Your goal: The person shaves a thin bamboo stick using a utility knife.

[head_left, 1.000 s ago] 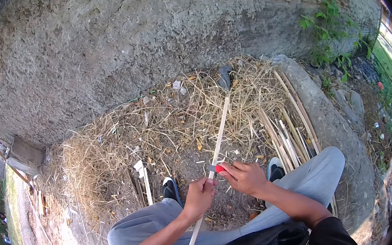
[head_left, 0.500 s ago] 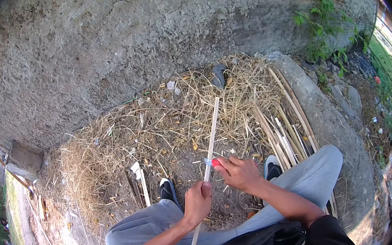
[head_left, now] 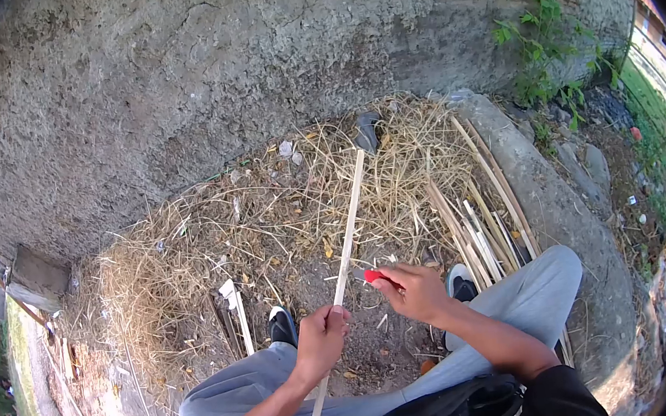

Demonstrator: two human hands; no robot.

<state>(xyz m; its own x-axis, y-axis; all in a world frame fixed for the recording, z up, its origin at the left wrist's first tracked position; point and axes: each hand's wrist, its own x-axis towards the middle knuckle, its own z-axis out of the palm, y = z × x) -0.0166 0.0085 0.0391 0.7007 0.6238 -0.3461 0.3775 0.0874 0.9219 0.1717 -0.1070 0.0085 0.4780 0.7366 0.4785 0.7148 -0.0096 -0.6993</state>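
My left hand (head_left: 321, 342) is closed around a long, pale wooden strip (head_left: 351, 226), which slants up and away from my lap toward the straw. In my right hand (head_left: 415, 291) is a small knife (head_left: 371, 275) with a red handle, gripped between thumb and fingers. Its short blade points left, close to the strip's right side just above my left hand; whether it touches the wood I cannot tell. The strip's near end passes under my left wrist and over my leg.
Dry straw shavings (head_left: 261, 224) cover the ground before a rough wall (head_left: 251, 69). Several cut strips (head_left: 481, 244) lie by my right foot, others (head_left: 231, 318) by my left. A dark object (head_left: 367, 132) rests in the straw, and a stone ledge (head_left: 560, 215) runs along the right.
The strip and my left hand have shifted slightly left. My right hand has moved a little right, and the knife blade, earlier across the strip, now sits at its right side.
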